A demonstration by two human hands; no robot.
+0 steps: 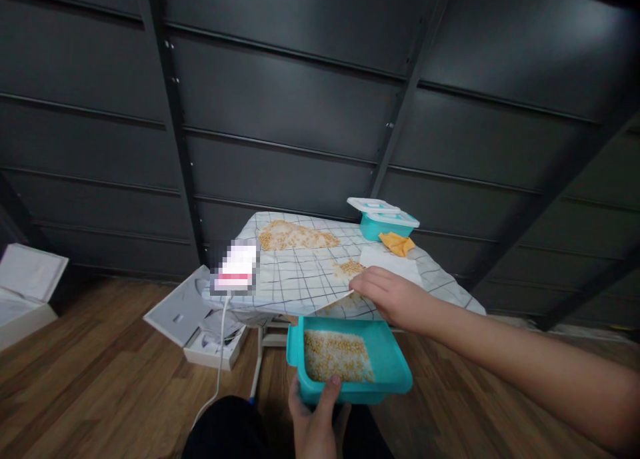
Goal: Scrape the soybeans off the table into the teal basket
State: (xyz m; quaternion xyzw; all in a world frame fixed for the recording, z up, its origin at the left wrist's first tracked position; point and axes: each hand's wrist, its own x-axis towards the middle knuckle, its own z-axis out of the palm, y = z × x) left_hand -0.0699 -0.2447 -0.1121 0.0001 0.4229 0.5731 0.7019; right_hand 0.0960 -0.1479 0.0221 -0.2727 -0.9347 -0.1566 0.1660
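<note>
My left hand (317, 419) grips the near wall of a teal plastic bin (393, 359), thumb over the rim. The bin is held just below the table's front edge. Inside it lies a mix of yellow beans and white grains (337, 356), gathered toward its left side. My right hand (385, 296) is closed on a thin white sheet (334, 302), seen almost edge-on at the table edge above the bin; whether it is paper or card I cannot tell. Just beyond these fingers a small heap of beans (350, 268) lies on the cloth.
A checked cloth covers the table (300, 279). Farther back are a larger bean-and-grain heap (295, 237), a teal box with white lids (377, 229), a yellow cloth (397, 244) and white paper (400, 266). A phone (235, 266) trails a cable at left; an open white box (215, 342) sits below.
</note>
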